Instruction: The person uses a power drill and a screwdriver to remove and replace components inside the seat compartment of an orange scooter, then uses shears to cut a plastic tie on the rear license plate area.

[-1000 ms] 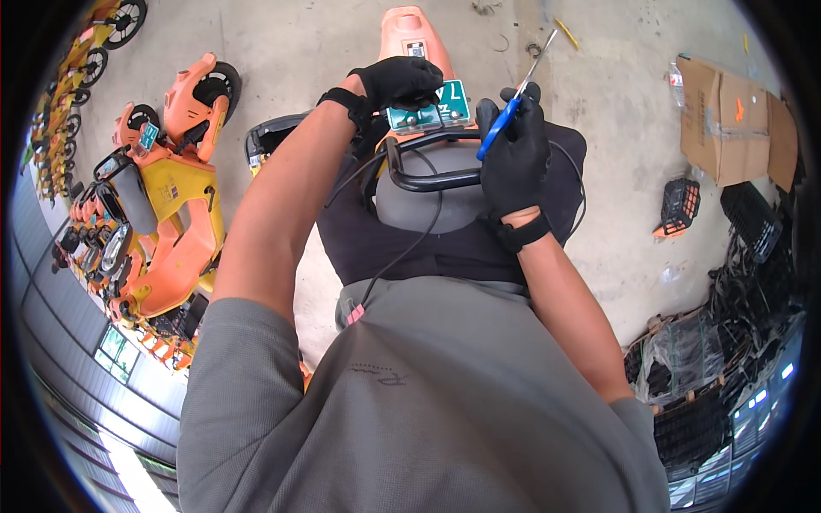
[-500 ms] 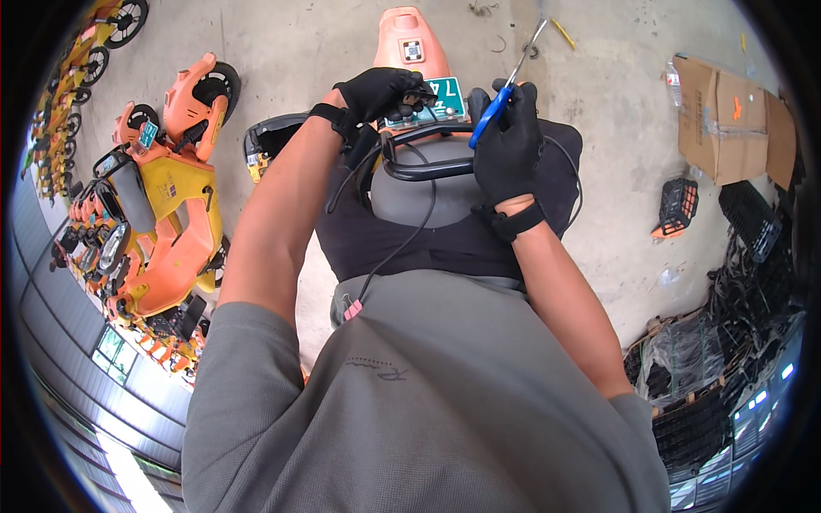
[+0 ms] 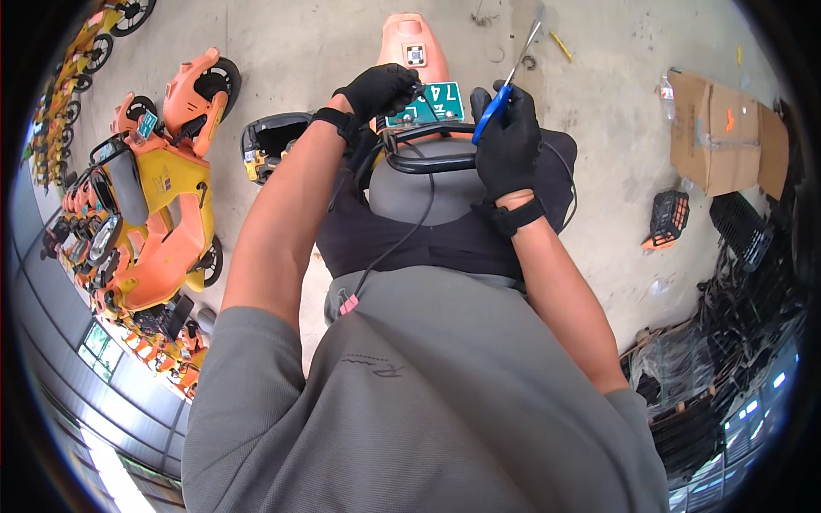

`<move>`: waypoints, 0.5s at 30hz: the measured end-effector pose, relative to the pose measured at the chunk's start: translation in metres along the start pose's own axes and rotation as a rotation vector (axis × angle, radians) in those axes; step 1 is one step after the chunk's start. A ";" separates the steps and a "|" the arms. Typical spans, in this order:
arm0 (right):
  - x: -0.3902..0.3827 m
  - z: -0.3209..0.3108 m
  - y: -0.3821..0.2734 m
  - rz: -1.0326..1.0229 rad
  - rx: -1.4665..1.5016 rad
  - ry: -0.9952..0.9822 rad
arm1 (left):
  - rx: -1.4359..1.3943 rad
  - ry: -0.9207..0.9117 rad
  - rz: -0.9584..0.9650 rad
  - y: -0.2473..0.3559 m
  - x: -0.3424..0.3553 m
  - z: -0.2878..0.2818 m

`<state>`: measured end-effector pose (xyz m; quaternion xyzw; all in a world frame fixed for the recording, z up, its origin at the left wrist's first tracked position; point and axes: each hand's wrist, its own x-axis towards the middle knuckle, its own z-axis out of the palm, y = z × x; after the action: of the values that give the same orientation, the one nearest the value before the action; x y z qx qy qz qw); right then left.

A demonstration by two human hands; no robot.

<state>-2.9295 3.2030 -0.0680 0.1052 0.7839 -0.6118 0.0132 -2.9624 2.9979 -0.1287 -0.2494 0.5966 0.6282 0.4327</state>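
My left hand [image 3: 379,91], in a black glove, is closed above the left edge of a green licence plate [image 3: 434,106]. Its fingertips pinch a small dark piece that I cannot make out. In my black-gloved right hand [image 3: 509,147] is a pair of scissors [image 3: 491,115] with blue handles, the metal blades pointing up and away from me. Below the plate, a black tube rack [image 3: 432,162] sits over a grey scooter seat [image 3: 410,195] between my legs. The scooter's orange rear part [image 3: 414,53] lies beyond the plate.
Orange and yellow scooters [image 3: 171,197] stand in rows at the left. A power tool with yellow parts [image 3: 261,158] rests by my left leg. At the right are a cardboard box [image 3: 717,128], a black basket [image 3: 669,215] and heaped dark parts [image 3: 727,342]. A cable [image 3: 409,235] crosses my lap.
My left hand has turned and shifted slightly, its fingers closer together, uncovering more of the plate. The scissors have stayed in my right hand, nearly in place.
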 end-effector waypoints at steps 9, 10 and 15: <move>0.066 -0.081 0.043 0.392 -0.111 -0.773 | 0.337 0.212 0.214 -0.019 0.002 -0.002; 0.077 -0.086 0.025 0.264 -0.498 -0.932 | 0.331 0.199 0.232 -0.022 0.003 -0.003; 0.111 -0.070 0.026 0.008 -0.866 -1.258 | 0.336 0.213 0.291 -0.013 0.001 0.005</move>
<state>-3.0253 3.2926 -0.0921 -0.2748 0.7982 -0.1945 0.4995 -2.9508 3.0018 -0.1357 -0.1500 0.7647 0.5459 0.3078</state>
